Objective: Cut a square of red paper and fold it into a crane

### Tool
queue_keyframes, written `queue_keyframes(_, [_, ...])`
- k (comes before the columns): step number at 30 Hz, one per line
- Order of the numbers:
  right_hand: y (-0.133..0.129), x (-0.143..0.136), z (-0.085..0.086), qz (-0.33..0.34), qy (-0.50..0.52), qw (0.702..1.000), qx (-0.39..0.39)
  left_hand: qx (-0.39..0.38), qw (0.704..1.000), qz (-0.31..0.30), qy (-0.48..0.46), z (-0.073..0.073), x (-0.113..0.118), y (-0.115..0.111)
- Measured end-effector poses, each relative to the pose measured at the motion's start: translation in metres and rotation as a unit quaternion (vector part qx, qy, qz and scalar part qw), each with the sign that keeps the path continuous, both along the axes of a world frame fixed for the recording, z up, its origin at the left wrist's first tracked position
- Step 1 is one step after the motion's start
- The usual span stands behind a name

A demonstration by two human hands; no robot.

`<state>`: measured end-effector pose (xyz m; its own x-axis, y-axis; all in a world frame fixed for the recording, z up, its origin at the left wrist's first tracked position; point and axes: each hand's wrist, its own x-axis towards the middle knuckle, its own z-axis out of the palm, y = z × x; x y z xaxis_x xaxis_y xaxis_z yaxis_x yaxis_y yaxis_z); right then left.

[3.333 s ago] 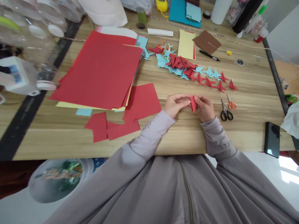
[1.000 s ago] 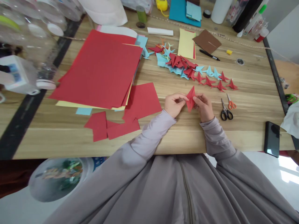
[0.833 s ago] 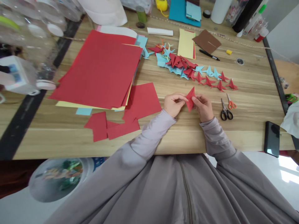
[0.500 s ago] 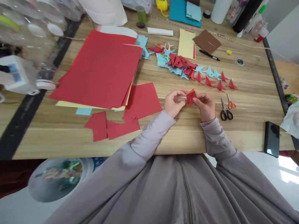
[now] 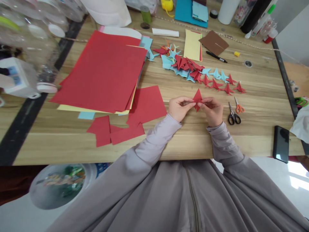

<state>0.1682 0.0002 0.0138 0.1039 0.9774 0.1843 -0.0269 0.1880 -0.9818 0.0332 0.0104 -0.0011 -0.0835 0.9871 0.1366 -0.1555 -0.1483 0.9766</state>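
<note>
Between my two hands is a small red folded paper (image 5: pixel 198 94), diamond-shaped with its point facing away from me. The left side of it is pinched by my left hand (image 5: pixel 180 108), thumb against fingers. My right hand (image 5: pixel 211 110) pinches the opposite side, its thumb on the near face. Fingertips cover part of the paper's middle. Just beyond my hands lie finished red paper cranes (image 5: pixel 215 84) and light blue paper cranes (image 5: pixel 215 74), some in rows and others heaped (image 5: pixel 184 64).
Left of my hands lie a stack of large red sheets (image 5: pixel 103 74) and cut red pieces (image 5: pixel 103 130). Black-handled scissors (image 5: pixel 233 118) and small orange scissors (image 5: pixel 239 109) rest to the right, with a phone (image 5: pixel 281 143) farther out. Behind are yellow paper (image 5: pixel 192 45) and a black pen (image 5: pixel 216 57).
My left fingers have closed onto the left side of the red folded paper, which now looks narrower and more pointed. My right hand has barely moved.
</note>
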Motion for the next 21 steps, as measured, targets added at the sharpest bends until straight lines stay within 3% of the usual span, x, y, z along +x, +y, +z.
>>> queue_keyframes(4, [-0.0002, 0.0015, -0.0003, -0.025, -0.015, 1.0, -0.006, -0.03, 0.999, -0.01, -0.017, -0.002, 0.0009, 0.0013])
queue_keyframes(16, [0.0013, 0.0015, -0.0048, -0.006, -0.002, 1.0, -0.026, -0.051, 0.995, -0.063, -0.061, -0.0029, -0.0003, 0.0022])
queue_keyframes(21, [0.0004, 0.0006, -0.0033, -0.006, -0.001, 1.0, -0.023, -0.043, 0.997, -0.054, -0.027, -0.0031, 0.0025, 0.0003])
